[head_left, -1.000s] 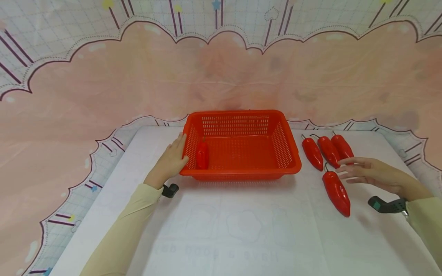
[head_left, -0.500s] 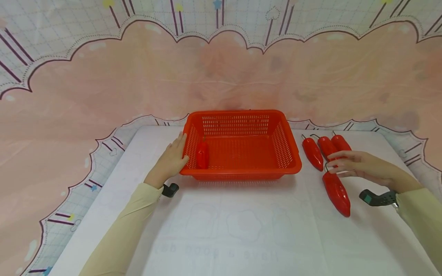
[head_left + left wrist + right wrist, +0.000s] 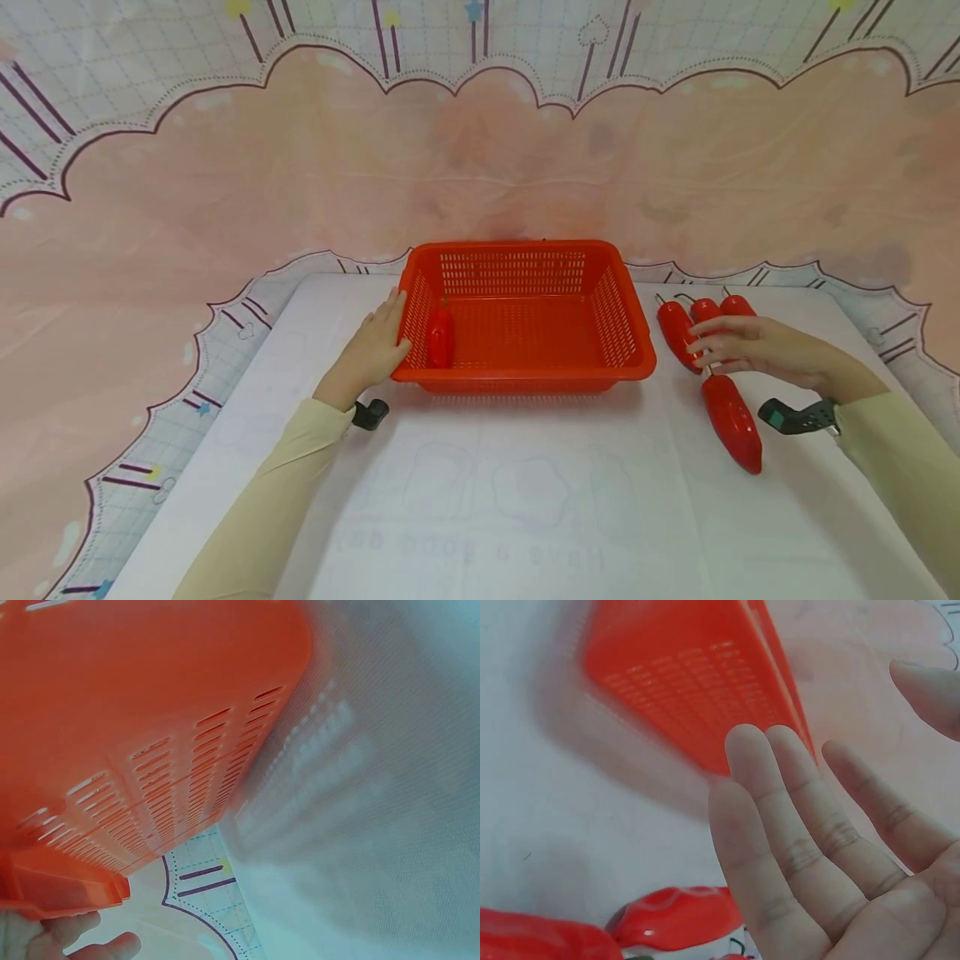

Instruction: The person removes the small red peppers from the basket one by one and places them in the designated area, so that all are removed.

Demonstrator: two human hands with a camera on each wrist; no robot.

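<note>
My left hand (image 3: 367,343) rests with extended fingers on the left rim of a red plastic basket (image 3: 525,374). From the left wrist, its fingertips (image 3: 112,949) show below the rim. One red pepper (image 3: 440,337) lies inside the basket, near its left wall. My right hand (image 3: 768,350) hovers over the peppers to the right, its fingers fairly straight and holding nothing, as the right wrist view confirms. A long red pepper (image 3: 733,425) lies nearest me, its stem end under the fingers. Behind it are a left pepper (image 3: 675,327) and two others (image 3: 705,309), partly covered by the hand.
A white cloth (image 3: 525,492) with faint printing covers the table. Behind it hangs a peach and white patterned backdrop (image 3: 510,158). Black wrist cameras sit on the left wrist (image 3: 370,414) and the right wrist (image 3: 798,417).
My right hand has moved left and slightly away from me over the peppers, covering more of the back ones. The left hand, basket and peppers have stayed in place.
</note>
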